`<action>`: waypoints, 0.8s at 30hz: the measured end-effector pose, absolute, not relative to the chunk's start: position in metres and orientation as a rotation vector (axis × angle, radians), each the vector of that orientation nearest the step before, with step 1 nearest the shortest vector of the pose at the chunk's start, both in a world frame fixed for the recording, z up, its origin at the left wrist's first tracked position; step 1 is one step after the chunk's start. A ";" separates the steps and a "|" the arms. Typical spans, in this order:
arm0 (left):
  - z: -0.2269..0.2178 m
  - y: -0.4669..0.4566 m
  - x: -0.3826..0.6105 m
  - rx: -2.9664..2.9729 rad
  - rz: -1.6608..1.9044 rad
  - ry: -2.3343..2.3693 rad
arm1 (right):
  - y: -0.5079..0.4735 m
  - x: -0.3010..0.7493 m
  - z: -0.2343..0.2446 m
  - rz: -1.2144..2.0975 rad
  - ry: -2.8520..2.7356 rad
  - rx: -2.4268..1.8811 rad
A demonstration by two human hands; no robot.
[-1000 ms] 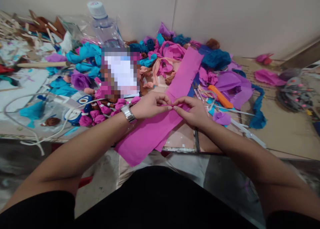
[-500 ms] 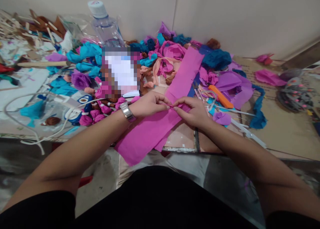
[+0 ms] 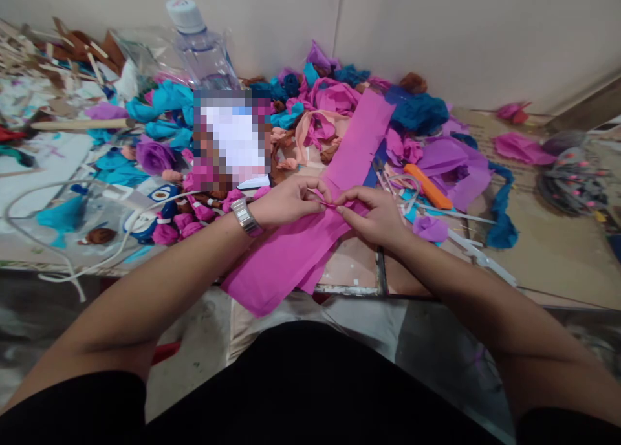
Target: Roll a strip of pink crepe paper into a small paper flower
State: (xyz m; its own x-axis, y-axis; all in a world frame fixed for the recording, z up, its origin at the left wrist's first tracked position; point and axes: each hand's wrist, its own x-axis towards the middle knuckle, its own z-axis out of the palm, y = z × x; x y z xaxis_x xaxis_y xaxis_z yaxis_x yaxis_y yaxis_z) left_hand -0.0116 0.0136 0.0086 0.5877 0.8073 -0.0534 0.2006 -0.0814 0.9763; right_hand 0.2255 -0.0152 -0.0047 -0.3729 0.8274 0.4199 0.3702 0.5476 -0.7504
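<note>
A long pink crepe paper strip (image 3: pixel 276 257) lies slantwise across the table, its near end hanging over the front edge. Over its middle, my left hand (image 3: pixel 294 200) pinches a small piece of pink crepe paper (image 3: pixel 330 205) between thumb and fingertips. My right hand (image 3: pixel 371 213) is closed on the same small piece from the other side, so the fingertips of both hands nearly meet. Scissors (image 3: pixel 381 171), partly covered, and an orange box cutter (image 3: pixel 427 186) lie just beyond my right hand. A blurred-out phone-like screen (image 3: pixel 237 141) is beyond my left hand.
A clear bottle (image 3: pixel 204 57) with a white cap stands at the back. Crumpled paper flowers in blue, purple (image 3: pixel 156 154) and pink spread around. A white cord (image 3: pixel 104 264) loops at left. A dark bowl (image 3: pixel 572 186) of pink-tipped pieces sits on cardboard at right.
The left fingers have shifted slightly, with the index finger more curled and more pink paper showing at the pinch. The right hand has barely moved.
</note>
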 end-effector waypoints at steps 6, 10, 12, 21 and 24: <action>0.013 0.012 -0.008 1.644 0.683 0.863 | -0.015 0.225 -0.006 0.705 -1.957 -0.986; 0.012 0.012 -0.007 1.631 0.696 0.895 | -0.016 0.225 -0.005 0.683 -1.986 -0.989; 0.012 0.011 -0.006 1.619 0.702 0.905 | -0.016 0.226 -0.005 0.687 -1.993 -0.989; 0.011 0.010 -0.008 1.621 0.683 0.864 | -0.014 0.226 -0.007 0.725 -1.924 -1.028; 0.007 0.012 -0.008 1.622 0.676 0.848 | -0.014 0.226 -0.007 0.722 -1.952 -0.980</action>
State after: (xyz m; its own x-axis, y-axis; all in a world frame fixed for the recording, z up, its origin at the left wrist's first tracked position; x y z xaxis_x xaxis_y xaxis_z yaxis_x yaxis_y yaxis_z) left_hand -0.0085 0.0122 0.0070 0.5761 0.8173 -0.0087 0.1738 -0.1121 0.9784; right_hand 0.2262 -0.0142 -0.0070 -0.3645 0.8365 0.4091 0.3688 0.5331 -0.7614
